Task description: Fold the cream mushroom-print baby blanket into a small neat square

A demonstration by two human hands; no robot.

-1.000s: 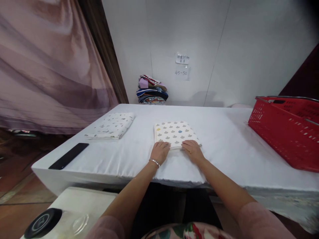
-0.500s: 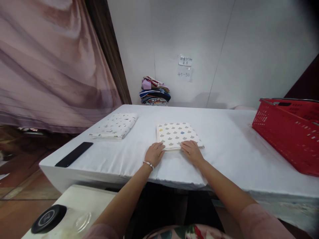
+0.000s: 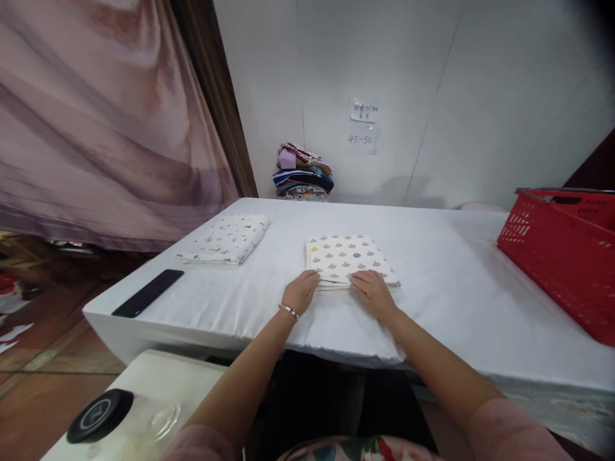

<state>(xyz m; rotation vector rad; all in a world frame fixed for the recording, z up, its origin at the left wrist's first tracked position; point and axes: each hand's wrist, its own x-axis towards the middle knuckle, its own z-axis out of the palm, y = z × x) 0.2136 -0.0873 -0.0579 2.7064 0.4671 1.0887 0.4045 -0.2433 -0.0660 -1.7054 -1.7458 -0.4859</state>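
A folded white cloth (image 3: 343,255) printed with grey ducks, plus one yellow and one blue figure, lies flat on the white-covered table (image 3: 432,282). My left hand (image 3: 302,291), with a bracelet at the wrist, holds the cloth's near left corner. Along the same near edge, right of the middle, my right hand (image 3: 372,292) grips the cloth with its fingers on top; the thumb is mostly hidden. Folded layers show along the edge between the hands. Farther left on the table rests a second folded white cloth (image 3: 228,238) with small dark prints.
A dark flat slab (image 3: 148,293), perhaps a phone, lies at the table's left edge. At right stands a red plastic basket (image 3: 567,250). Folded fabrics (image 3: 303,173) are stacked beyond the far edge, by the wall. A black-lidded container (image 3: 100,415) sits on a lower white surface.
The view has shifted slightly, so everything appears a little displaced. Both hands stay at the near edge of the duck-print cloth, where the layers are parted slightly more.
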